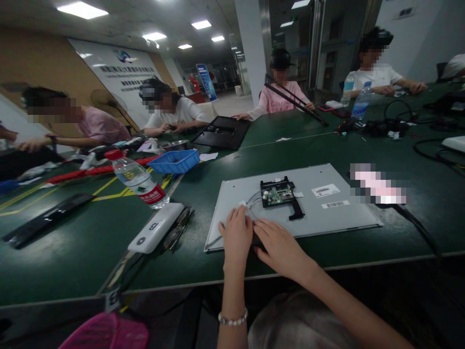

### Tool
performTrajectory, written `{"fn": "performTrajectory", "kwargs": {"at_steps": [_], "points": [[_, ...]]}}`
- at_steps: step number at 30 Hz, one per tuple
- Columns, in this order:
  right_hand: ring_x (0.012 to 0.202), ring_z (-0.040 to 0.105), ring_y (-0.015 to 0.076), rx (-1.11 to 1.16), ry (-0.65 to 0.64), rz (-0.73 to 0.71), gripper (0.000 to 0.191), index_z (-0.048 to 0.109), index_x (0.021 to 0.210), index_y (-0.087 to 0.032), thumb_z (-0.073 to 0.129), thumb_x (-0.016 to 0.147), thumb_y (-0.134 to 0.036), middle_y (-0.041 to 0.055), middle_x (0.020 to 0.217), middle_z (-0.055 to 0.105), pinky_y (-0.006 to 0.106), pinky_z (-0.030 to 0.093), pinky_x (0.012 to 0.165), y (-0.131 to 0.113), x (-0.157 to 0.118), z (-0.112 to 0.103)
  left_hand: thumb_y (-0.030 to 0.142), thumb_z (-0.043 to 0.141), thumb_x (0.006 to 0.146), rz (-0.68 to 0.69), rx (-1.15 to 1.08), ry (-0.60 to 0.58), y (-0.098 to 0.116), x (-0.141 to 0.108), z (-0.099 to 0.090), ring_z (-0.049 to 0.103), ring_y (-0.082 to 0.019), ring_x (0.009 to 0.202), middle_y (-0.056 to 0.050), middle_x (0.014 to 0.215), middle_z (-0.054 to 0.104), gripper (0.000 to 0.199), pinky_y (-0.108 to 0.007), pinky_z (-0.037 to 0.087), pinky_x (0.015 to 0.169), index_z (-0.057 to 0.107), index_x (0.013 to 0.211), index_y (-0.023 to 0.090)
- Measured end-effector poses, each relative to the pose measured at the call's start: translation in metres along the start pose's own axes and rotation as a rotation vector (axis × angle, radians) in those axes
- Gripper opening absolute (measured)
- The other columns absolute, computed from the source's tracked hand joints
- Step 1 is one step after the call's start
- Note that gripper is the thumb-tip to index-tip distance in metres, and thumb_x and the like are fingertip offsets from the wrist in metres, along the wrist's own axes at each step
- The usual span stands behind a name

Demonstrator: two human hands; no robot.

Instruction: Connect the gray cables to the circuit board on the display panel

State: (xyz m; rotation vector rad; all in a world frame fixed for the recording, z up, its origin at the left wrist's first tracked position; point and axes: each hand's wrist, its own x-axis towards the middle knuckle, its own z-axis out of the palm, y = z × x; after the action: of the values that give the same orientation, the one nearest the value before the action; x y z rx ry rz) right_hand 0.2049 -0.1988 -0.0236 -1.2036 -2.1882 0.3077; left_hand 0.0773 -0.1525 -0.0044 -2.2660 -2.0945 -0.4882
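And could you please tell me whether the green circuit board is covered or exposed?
Exposed: the circuit board shows its components openly inside the black bracket on the grey panel.

Grey panel point(314, 215) flat on green worktop point(98, 266); circuit board point(281, 195) in black bracket point(298, 211) atop it. Left hand point(238, 232) by thin wires point(253, 199), right hand point(279, 245) just beside. Bottle point(140, 184) and blue tray point(178, 163) farther left.

Watching remotely, I cannot make out the dark thing point(256, 238) between the left hand point(238, 233) and the right hand point(280, 245), which hide part of a grey panel point(238, 189). Its white labels point(326, 190) are too small to read, an object point(378, 186) beside it is pixelated, and the bottom edge crops a pink basket point(105, 333).
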Motion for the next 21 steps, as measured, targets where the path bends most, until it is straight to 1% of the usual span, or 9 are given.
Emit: {"fn": "performTrajectory", "kwargs": {"at_steps": [5, 8, 12, 14, 17, 19, 21], "points": [[0.126, 0.044, 0.0255, 0.007, 0.012, -0.005, 0.046, 0.050, 0.127, -0.011, 0.055, 0.082, -0.020, 0.0141, 0.130, 0.054, 0.043, 0.037, 0.107, -0.001, -0.001, 0.000, 0.022, 0.041, 0.091, -0.038, -0.042, 0.020, -0.002, -0.002, 0.001, 0.039, -0.027, 0.130, -0.009, 0.132, 0.053, 0.032, -0.065, 0.023, 0.101, 0.050, 0.121, 0.024], [0.125, 0.045, 0.0257, 0.016, 0.021, -0.013, 0.044, 0.052, 0.125, -0.011, 0.055, 0.082, -0.019, 0.0147, 0.127, 0.056, 0.043, 0.037, 0.106, -0.001, 0.000, -0.001, 0.021, 0.042, 0.090, -0.033, -0.056, 0.021, -0.003, -0.002, 0.002, 0.039, -0.028, 0.130, -0.010, 0.131, 0.054, 0.031, -0.065, 0.022, 0.102, 0.050, 0.121, 0.024], [0.122, 0.047, 0.0255, 0.028, 0.044, -0.014, 0.043, 0.052, 0.124, -0.011, 0.055, 0.081, -0.016, 0.0142, 0.126, 0.056, 0.042, 0.039, 0.105, 0.000, 0.000, -0.002, 0.021, 0.043, 0.090, -0.014, -0.067, 0.058, -0.004, -0.004, 0.003, 0.040, -0.029, 0.128, -0.010, 0.128, 0.056, 0.030, -0.064, 0.023, 0.101, 0.051, 0.118, 0.023], [0.119, 0.049, 0.0251, 0.038, 0.064, -0.002, 0.041, 0.053, 0.123, -0.012, 0.054, 0.082, -0.015, 0.0133, 0.127, 0.055, 0.042, 0.041, 0.103, 0.001, 0.000, -0.003, 0.020, 0.044, 0.089, -0.012, -0.076, 0.107, -0.004, -0.006, 0.002, 0.041, -0.029, 0.127, -0.010, 0.125, 0.058, 0.028, -0.062, 0.025, 0.101, 0.053, 0.115, 0.021], [0.114, 0.052, 0.0244, 0.066, 0.102, 0.015, 0.036, 0.055, 0.120, -0.014, 0.050, 0.084, -0.014, 0.0118, 0.126, 0.055, 0.041, 0.045, 0.099, 0.000, 0.000, -0.006, 0.018, 0.047, 0.087, 0.004, -0.097, 0.231, -0.005, -0.008, 0.000, 0.045, -0.027, 0.123, -0.008, 0.123, 0.058, 0.025, -0.056, 0.027, 0.102, 0.056, 0.110, 0.022], [0.110, 0.055, 0.0227, 0.101, 0.128, 0.021, 0.032, 0.057, 0.115, -0.016, 0.048, 0.085, -0.013, 0.0104, 0.122, 0.057, 0.039, 0.047, 0.097, -0.002, 0.000, -0.008, 0.017, 0.049, 0.086, 0.033, -0.117, 0.296, -0.006, -0.009, -0.002, 0.050, -0.026, 0.116, -0.008, 0.118, 0.060, 0.022, -0.050, 0.032, 0.101, 0.058, 0.106, 0.021], [0.105, 0.057, 0.0208, 0.142, 0.152, 0.024, 0.029, 0.059, 0.111, -0.017, 0.046, 0.085, -0.011, 0.0090, 0.115, 0.060, 0.037, 0.048, 0.094, -0.003, 0.000, -0.011, 0.016, 0.050, 0.085, 0.069, -0.138, 0.320, -0.006, -0.009, -0.003, 0.053, -0.025, 0.107, -0.009, 0.109, 0.061, 0.021, -0.044, 0.037, 0.097, 0.059, 0.103, 0.019]]}}
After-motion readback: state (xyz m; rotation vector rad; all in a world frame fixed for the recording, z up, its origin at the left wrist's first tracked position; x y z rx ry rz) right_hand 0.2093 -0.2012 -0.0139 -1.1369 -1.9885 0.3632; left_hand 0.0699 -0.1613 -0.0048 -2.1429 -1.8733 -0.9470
